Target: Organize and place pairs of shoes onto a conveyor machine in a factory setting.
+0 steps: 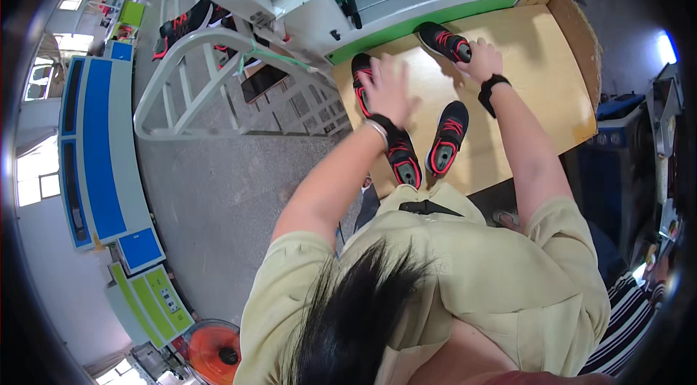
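Four black, red-laced shoes [447, 137], tops up, are spread across the tan tabletop [541, 58].

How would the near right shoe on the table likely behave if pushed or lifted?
The shoe would probably slide rather than roll, standing sole-down on the smooth-looking table. Its fabric-looking upper likely flexes when squeezed. With its opening seemingly unstuffed, it is probably light for its size.
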The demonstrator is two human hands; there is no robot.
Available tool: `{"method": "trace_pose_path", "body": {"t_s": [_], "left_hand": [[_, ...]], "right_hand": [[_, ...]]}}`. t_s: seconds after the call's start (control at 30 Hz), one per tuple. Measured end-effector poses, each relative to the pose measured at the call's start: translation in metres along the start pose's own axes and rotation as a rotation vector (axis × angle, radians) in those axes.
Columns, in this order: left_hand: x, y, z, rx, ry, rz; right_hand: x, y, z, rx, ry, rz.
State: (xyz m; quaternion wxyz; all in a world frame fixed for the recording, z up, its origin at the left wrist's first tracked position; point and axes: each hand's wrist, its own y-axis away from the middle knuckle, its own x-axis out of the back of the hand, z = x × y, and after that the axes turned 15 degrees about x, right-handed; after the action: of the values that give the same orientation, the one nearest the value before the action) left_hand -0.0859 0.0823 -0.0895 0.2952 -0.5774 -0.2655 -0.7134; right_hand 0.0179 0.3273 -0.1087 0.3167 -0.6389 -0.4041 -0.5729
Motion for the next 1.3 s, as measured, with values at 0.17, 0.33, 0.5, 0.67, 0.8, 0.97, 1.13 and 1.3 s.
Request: {"method": "trace_pose_path", "body": {"t_s": [0.17, 0.33, 0.5, 0.67, 0.8, 0.97, 1.13, 1.3], "left_hand": [[-0.013, 0.080, 0.060, -0.032, 0.320, -0.775], [-0.013, 0.076, 0.039, -0.037, 0.454, -0.699], [-0.007, 0.079, 0.045, 0.101, 0.577, -0.593], [-0.020, 0.068, 0.054, 0.201, 0.630, -0.367], [0.007, 0.030, 0.057, 0.277, 0.635, -0.199], [-0.023, -0.020, 0.014, 0.254, 0.607, -0.044], [0.012, 0.036, -0.009, 0.127, 0.565, -0.073], [0.004, 0.121, -0.050, 0.227, 0.274, -0.527]], "right_hand": [[-0.028, 0.058, 0.014, -0.097, -0.187, 0.153], [-0.021, 0.158, 0.015, -0.258, -0.588, 0.201], [-0.007, 0.209, -0.015, -0.214, -0.540, 0.112], [-0.028, 0.198, -0.049, -0.080, -0.688, 0.190], [-0.019, 0.133, -0.056, -0.023, -0.776, 0.242], [-0.050, 0.041, -0.073, 0.131, -0.848, 0.176], [-0.044, 0.069, -0.069, 0.237, -1.357, 0.067], [-0.061, 0.143, -0.036, 0.296, -0.207, -0.328]]}}
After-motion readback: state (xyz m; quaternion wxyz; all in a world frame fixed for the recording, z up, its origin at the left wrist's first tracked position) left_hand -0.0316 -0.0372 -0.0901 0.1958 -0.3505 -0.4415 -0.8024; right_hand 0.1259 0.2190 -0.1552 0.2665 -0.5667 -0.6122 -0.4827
